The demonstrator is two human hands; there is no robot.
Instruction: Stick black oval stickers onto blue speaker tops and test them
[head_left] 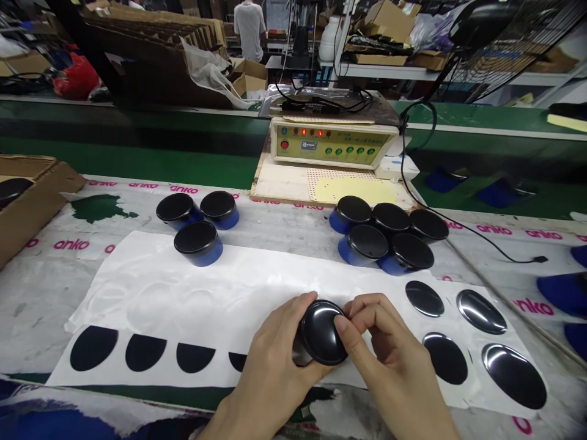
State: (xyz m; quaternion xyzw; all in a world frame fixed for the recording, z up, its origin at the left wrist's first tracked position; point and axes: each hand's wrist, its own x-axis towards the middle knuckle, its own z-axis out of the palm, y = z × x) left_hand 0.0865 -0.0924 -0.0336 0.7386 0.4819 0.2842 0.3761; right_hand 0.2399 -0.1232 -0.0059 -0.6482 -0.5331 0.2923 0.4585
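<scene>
The round black-topped piece (pixel 322 333) sits within the curl of the left hand (pixel 273 360), which clasps its side; the right hand (pixel 389 348) pinches the edge nearest it.

Place: factory workshop
Bench (pixel 284 229): clusters of identical black-topped containers (pixel 391 216), button-studded control box (pixel 330 146)
Background: cardboard cartons (pixel 389 21), cluttered shelving (pixel 389 72), standing person (pixel 250 29)

Ahead of the held container (pixel 323 333), an open lane ran up the table (pixel 282 226) between three black-topped containers (pixel 198 238) on the left and five clustered lids (pixel 391 217) on the right, ending at a wooden board (pixel 284 183). A black cable (pixel 540 260) trailed right; a cardboard box (pixel 46 201) blocked far left.
</scene>
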